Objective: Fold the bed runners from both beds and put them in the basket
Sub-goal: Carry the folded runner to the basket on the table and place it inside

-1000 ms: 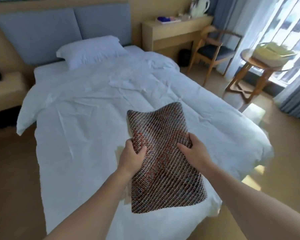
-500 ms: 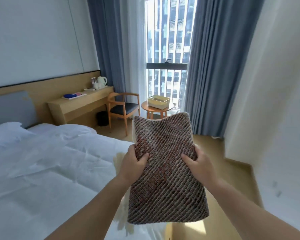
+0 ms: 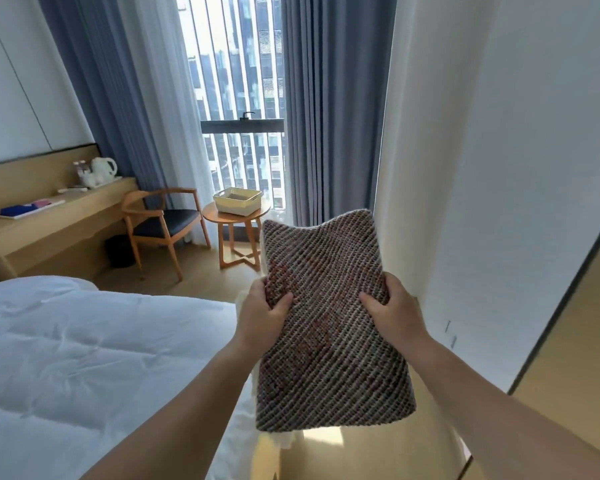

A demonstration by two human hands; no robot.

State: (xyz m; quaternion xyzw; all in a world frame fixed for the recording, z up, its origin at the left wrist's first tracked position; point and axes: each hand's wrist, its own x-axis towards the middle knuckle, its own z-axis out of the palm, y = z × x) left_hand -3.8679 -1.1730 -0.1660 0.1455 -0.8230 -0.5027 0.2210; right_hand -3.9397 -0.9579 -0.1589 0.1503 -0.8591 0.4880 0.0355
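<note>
- Ahead by the window: cream basket (image 3: 238, 201) on a round table (image 3: 235, 216), wooden chair (image 3: 163, 224) just left of it.
- Low on the left, white bed (image 3: 84, 341); close on the right, white wall (image 3: 499, 168).
- In mid-air out front: folded bed runner (image 3: 329, 327), long axis pointing away toward the basket, far end higher.
- Gripped at both side edges by left hand (image 3: 260, 317) and right hand (image 3: 395, 313), thumbs on top.
</note>
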